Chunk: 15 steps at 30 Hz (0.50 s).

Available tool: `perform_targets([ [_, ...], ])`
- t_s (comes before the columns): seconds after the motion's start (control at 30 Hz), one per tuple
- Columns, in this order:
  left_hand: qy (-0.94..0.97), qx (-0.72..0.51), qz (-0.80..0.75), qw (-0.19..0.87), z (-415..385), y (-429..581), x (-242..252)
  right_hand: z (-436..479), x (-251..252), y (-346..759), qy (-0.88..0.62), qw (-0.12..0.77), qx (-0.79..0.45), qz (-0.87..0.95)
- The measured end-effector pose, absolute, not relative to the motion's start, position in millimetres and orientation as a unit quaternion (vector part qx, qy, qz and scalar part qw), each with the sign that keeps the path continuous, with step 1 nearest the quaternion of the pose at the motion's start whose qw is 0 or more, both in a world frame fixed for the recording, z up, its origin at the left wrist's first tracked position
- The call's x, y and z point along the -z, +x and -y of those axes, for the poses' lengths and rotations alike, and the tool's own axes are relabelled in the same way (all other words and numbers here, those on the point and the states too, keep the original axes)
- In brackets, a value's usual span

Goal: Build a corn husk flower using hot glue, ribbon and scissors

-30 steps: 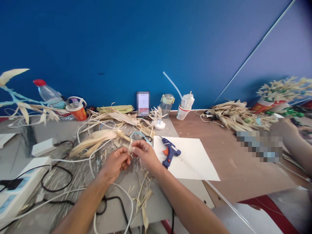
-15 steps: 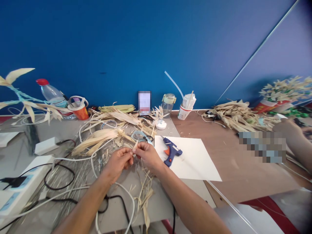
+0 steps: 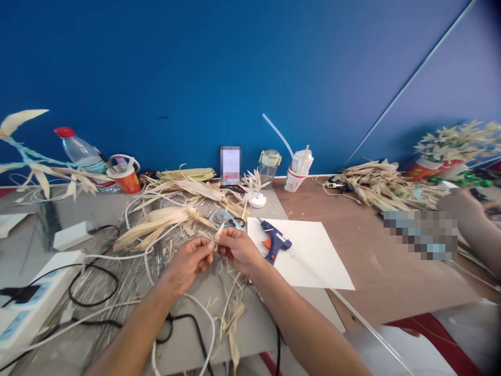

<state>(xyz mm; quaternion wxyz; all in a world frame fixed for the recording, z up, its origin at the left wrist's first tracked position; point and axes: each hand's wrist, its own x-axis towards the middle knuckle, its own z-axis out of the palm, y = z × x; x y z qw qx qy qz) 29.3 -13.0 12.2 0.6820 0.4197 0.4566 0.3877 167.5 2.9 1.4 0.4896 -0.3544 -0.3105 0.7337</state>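
In front of me, my left hand (image 3: 192, 261) and my right hand (image 3: 239, 250) meet, fingertips pinched close together. Between them is a small pale piece of corn husk (image 3: 221, 228), its pointed tip rising above my right thumb. Fingers hide most of the piece. A blue glue gun (image 3: 274, 241) with an orange trigger lies on a white sheet of paper (image 3: 313, 261), just right of my right hand. Dry corn husks (image 3: 156, 227) lie beyond my left hand, and torn husk strips (image 3: 233, 308) are below my hands.
A white power strip (image 3: 35, 297) and tangled cables occupy the left. Along the blue wall stand a bottle (image 3: 84, 154), a red cup (image 3: 127, 180), a phone (image 3: 230, 164), a jar (image 3: 269, 166) and a white cup (image 3: 296, 177). Another person's hand (image 3: 462, 206) works at the right.
My hands have drawn slightly apart at the fingertips, and more of the husk tip shows above my right thumb. The view has shifted a little.
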Motion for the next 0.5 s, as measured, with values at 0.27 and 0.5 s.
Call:
perform_targets([
  [0.27,0.449,-0.396,-0.458,0.658,14.6,28.7,-10.3,-2.2,-1.6,166.9,-0.371,0.484,-0.719,0.333],
  [0.5,0.448,-0.388,-0.434,0.679,13.9,27.3,-12.6,-1.2,-3.1,166.8,-0.390,0.482,-0.703,0.349],
])
